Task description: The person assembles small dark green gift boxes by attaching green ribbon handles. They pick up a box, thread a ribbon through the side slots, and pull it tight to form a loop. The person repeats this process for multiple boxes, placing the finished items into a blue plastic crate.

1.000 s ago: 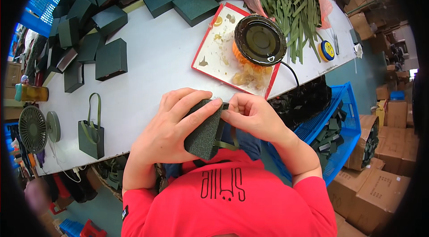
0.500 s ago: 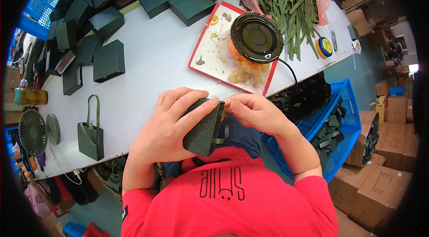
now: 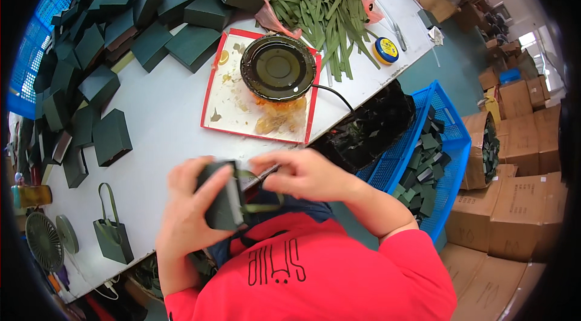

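Observation:
My left hand (image 3: pixel 186 203) is wrapped round a small dark green box (image 3: pixel 219 203), tilted, with its pale inner side partly showing. A narrow olive-green ribbon (image 3: pixel 266 206) loops out from the box's right side. Just right of the box is my right hand (image 3: pixel 302 174), its thumb and index finger apart near the ribbon's upper end, with nothing visible between them; motion blurs both hands slightly. To the left, a dark green bag-shaped box (image 3: pixel 114 241) with a ribbon handle stands on the white table (image 3: pixel 160 130).
A black round pot (image 3: pixel 278 68) with a cord sits on a stained, red-edged board (image 3: pixel 227 112). Behind are a pink bag of green ribbons (image 3: pixel 318 0) and a blue-and-yellow tin (image 3: pixel 385 50). Dark green boxes (image 3: pixel 112 137) pile up left. A blue crate (image 3: pixel 458 169) stands right; a fan (image 3: pixel 43 241) left.
My view has shifted right. The box has turned so its pale inner side shows, and my right hand has come away from its edge. The ribbon now bows out wider.

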`<state>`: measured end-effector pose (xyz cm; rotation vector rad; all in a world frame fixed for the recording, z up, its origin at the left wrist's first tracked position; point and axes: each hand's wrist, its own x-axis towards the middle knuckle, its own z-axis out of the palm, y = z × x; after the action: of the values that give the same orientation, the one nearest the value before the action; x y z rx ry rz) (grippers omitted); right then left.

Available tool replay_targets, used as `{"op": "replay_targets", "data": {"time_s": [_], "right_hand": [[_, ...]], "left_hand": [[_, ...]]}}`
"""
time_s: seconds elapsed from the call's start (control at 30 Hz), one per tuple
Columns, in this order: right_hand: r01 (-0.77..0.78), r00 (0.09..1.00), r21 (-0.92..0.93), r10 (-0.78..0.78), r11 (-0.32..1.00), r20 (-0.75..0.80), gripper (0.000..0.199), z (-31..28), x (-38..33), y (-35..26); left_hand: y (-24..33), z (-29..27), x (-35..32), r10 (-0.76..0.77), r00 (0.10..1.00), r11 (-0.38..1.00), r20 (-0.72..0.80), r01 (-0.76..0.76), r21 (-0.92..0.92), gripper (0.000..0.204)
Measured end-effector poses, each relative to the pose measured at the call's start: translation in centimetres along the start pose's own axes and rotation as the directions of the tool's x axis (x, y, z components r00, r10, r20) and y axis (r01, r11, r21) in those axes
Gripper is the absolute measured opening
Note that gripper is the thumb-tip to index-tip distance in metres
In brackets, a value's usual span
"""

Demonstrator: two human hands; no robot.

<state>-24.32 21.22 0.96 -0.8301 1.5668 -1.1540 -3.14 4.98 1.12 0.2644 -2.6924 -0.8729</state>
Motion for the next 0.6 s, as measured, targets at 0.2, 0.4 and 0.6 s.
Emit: {"op": "replay_targets", "data": {"time_s": [0.2, 0.4, 0.6], "right_hand": [[0.039, 0.616, -0.456, -0.381, 0.889, -0.69, 0.018, -11.2, 1.6, 3.7], [0.178, 0.57, -0.842, -0.751, 0.51, -0.334, 0.023, -16.8, 6.5, 5.1], [0.08, 0.716, -0.909, -0.658, 0.408, -0.232, 0.027, -17.3, 8.3, 4.1]], "left_hand": [[-3.2, -1.5, -2.4, -0.468, 0.852, 0.817, -0.236, 0.519, 0.253, 0.091], [-5.4, -3.5, -4.5, -0.617, 0.765, 0.755, -0.182, 0.641, 0.134, 0.051], [-7.2, -4.0, -5.4, -0.851, 0.509, 0.524, -0.129, 0.817, -0.239, 0.026]]}}
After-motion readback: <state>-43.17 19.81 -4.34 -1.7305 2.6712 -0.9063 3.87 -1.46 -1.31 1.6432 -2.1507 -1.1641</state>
